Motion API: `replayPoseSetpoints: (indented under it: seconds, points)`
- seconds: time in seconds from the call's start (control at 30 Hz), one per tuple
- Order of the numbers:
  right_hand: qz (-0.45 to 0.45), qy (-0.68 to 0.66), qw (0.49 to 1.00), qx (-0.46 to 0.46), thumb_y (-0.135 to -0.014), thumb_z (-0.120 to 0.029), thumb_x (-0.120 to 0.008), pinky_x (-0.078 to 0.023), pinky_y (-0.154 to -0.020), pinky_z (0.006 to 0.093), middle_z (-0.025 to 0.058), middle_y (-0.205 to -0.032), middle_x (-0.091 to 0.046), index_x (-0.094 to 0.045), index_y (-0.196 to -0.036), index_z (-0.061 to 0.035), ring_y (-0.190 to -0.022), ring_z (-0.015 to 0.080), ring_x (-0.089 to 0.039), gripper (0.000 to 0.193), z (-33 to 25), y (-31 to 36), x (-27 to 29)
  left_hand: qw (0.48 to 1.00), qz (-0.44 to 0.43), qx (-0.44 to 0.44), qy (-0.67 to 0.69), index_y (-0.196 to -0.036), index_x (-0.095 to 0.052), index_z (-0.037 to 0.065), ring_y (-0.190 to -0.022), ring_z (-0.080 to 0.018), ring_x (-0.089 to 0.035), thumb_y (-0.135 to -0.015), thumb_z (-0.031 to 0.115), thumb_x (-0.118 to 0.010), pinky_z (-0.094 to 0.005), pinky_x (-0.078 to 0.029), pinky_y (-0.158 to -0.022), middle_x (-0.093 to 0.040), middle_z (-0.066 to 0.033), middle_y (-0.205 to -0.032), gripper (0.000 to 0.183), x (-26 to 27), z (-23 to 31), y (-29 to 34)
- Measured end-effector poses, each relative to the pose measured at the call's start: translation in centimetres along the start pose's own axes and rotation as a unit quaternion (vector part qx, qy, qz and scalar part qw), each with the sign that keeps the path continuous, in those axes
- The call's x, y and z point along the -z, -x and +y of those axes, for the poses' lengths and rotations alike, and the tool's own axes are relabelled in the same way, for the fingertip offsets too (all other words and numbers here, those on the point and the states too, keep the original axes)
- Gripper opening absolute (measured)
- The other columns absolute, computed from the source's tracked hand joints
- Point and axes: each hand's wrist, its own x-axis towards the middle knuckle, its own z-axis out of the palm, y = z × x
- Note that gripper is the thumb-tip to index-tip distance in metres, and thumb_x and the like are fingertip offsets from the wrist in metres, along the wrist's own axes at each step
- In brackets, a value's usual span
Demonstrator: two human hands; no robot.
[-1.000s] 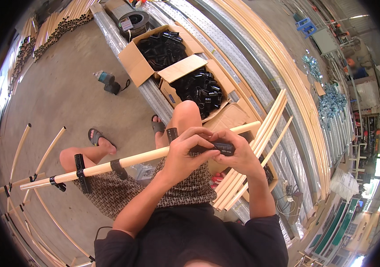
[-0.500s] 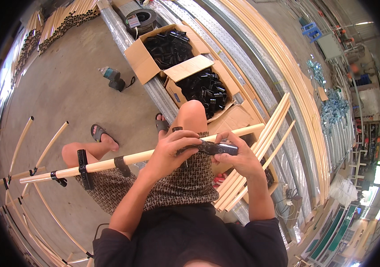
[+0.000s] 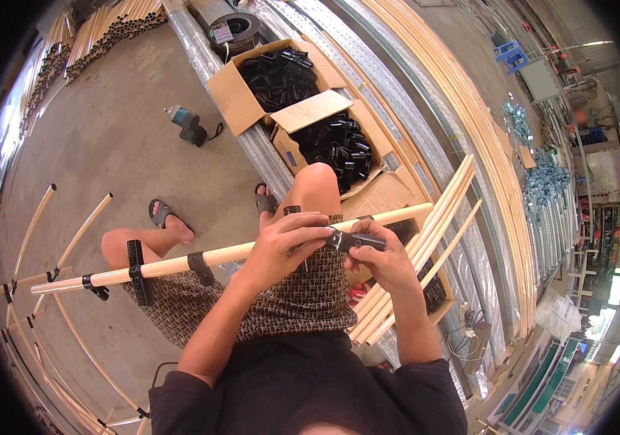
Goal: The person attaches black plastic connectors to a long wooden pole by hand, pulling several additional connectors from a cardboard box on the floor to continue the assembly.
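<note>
A long cream pipe [image 3: 168,266] lies across my lap, rising toward the right. Several black clamp-like connectors sit along it, among them a tall one [image 3: 137,272] and a curved one [image 3: 199,268]. My left hand [image 3: 278,248] bends over the middle of the pipe, its fingertips pinched at the left end of a black pipe connector [image 3: 340,241]. My right hand [image 3: 384,259] grips the other end of this connector, thumb on top and fingers curled round it. Its left end and the pipe's middle are partly hidden by my left fingers.
Ahead stand two cardboard boxes [image 3: 234,100] full of black connectors [image 3: 337,150]. Loose cream pipes [image 3: 415,254] lie by my right arm, beside long metal profiles [image 3: 426,119]. A jointed pipe frame [image 3: 67,312] stands at left. A cordless drill [image 3: 192,132] rests on the floor.
My right hand has curled further round the connector and shifted slightly left and down, covering more of its right end. The left fingers have moved a little; the pipe stays nearly in place.
</note>
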Motion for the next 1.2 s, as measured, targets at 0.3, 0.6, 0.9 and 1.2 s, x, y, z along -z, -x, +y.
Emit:
replayPoseSetpoints:
  seconds: [0.3,0.6,0.9,1.2]
  points:
    - [0.012,-0.055,0.998,-0.007,-0.092,0.002,-0.068,-0.055,-0.061,0.029,0.0134,-0.087,-0.069,-0.054,-0.122,0.0032,-0.074,0.0209,-0.072,0.033,0.2,0.3,-0.7,0.993,0.048,0.056,0.087,-0.112,-0.075,0.006,-0.109,-0.0271,-0.07,-0.081,0.001,-0.082,-0.0368,-0.057,-0.092,-0.073,-0.0119,-0.12,0.033,-0.1,0.5,0.4]
    - [0.002,-0.052,0.999,0.0,-0.093,0.001,-0.068,-0.054,-0.06,0.0288,0.0144,-0.082,-0.069,-0.054,-0.122,0.0036,-0.072,0.021,-0.072,0.033,-0.4,0.6,-0.8,0.992,0.012,0.072,0.102,-0.102,-0.07,0.001,-0.102,-0.0235,-0.07,-0.082,0.001,-0.082,-0.0346,-0.056,-0.087,-0.073,-0.0119,-0.11,0.024,0.1,0.8,-0.8]
    - [-0.005,-0.074,0.997,-0.029,-0.092,0.001,-0.067,-0.054,-0.06,0.0303,0.014,-0.085,-0.068,-0.055,-0.123,0.0041,-0.073,0.0216,-0.071,0.034,-0.7,1.1,-0.4,0.993,-0.007,0.072,0.089,-0.105,-0.076,0.004,-0.095,-0.0226,-0.07,-0.08,0.003,-0.084,-0.0341,-0.055,-0.082,-0.073,-0.0091,-0.105,0.026,-0.9,0.5,-1.0]
    - [0.013,-0.08,0.997,-0.018,-0.091,0.002,-0.067,-0.055,-0.059,0.0306,0.013,-0.085,-0.068,-0.056,-0.122,0.0044,-0.073,0.0213,-0.071,0.033,-0.3,1.4,0.1,0.987,-0.027,0.095,0.124,-0.106,-0.076,0.004,-0.097,-0.0197,-0.072,-0.081,0.004,-0.084,-0.0335,-0.056,-0.081,-0.075,-0.0092,-0.105,0.026,-0.2,0.9,-1.4]
